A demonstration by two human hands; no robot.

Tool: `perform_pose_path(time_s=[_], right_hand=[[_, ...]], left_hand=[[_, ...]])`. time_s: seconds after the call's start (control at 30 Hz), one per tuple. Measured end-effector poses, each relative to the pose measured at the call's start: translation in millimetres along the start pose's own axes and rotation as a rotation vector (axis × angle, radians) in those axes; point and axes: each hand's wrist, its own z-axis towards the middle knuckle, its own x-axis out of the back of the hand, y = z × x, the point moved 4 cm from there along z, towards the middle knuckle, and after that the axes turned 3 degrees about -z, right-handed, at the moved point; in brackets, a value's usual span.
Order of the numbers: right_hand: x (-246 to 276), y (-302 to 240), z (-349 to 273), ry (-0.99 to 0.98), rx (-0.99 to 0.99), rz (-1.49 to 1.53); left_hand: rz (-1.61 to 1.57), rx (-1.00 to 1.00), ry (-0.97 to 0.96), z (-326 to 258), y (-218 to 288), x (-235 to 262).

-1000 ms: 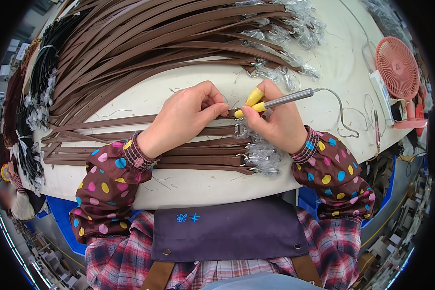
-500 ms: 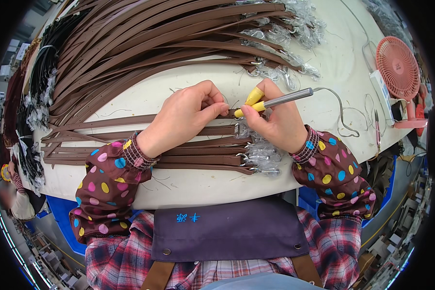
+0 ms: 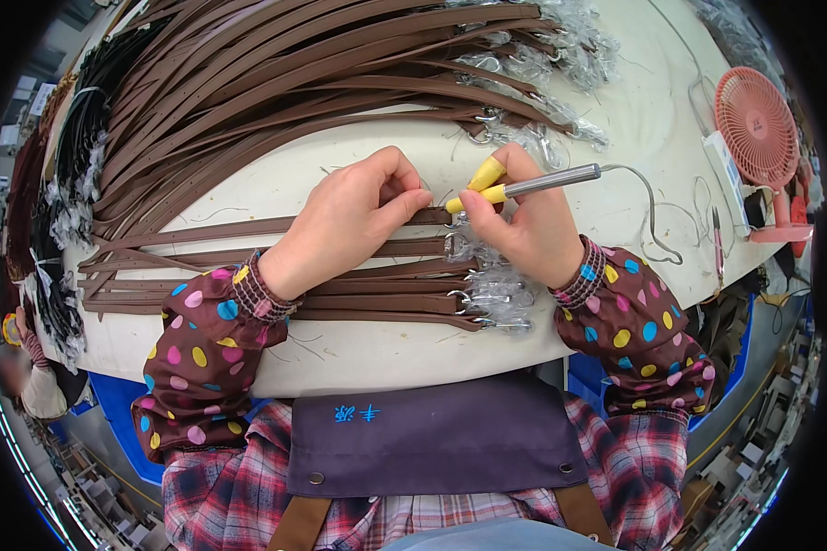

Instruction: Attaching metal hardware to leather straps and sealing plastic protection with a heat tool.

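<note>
My left hand (image 3: 349,216) presses down on the end of a brown leather strap (image 3: 202,230) lying across the white table (image 3: 386,349). My right hand (image 3: 524,225) grips a pen-shaped metal tool (image 3: 551,182) with a cord, two fingertips covered in yellow caps. The tool's tip meets the strap end near a metal clasp wrapped in clear plastic (image 3: 473,248). Several more brown straps (image 3: 368,298) lie in a row under my wrists, their wrapped clasps (image 3: 501,308) to the right.
A large pile of brown straps (image 3: 276,83) fans across the table's far side, with black straps (image 3: 73,165) at the left. A pink desk fan (image 3: 753,115) stands at the right edge beside a white power strip (image 3: 721,170).
</note>
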Motion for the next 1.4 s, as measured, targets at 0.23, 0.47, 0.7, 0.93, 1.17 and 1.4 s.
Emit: perform_pose_path(time_s=[0.23,0.47,0.7,0.93,1.17,1.4], right_hand=[[-1.4,3.2,0.3,0.003,-0.020,-0.021],[-1.7,3.1,0.5,-0.007,-0.059,0.002],[-2.2,5.4,0.7,-0.006,-0.054,-0.002],[-2.6,4.9,1.0,-0.009,-0.064,-0.001],[-0.6,4.0,0.0,-0.001,-0.043,0.006],[9.0,-0.2,-0.8,0.107,0.034,0.072]], left_hand=[[-0.138,0.043,0.005,1.9,-6.4,-2.2],[-0.172,0.091,-0.011,0.9,-2.9,-1.8],[-0.175,0.089,-0.008,1.5,-2.8,-2.1],[-0.154,0.098,-0.012,0.7,-1.3,-1.5],[-0.062,0.058,-0.005,0.8,3.1,4.8],[0.486,-0.172,-0.064,-6.3,13.8,3.4]])
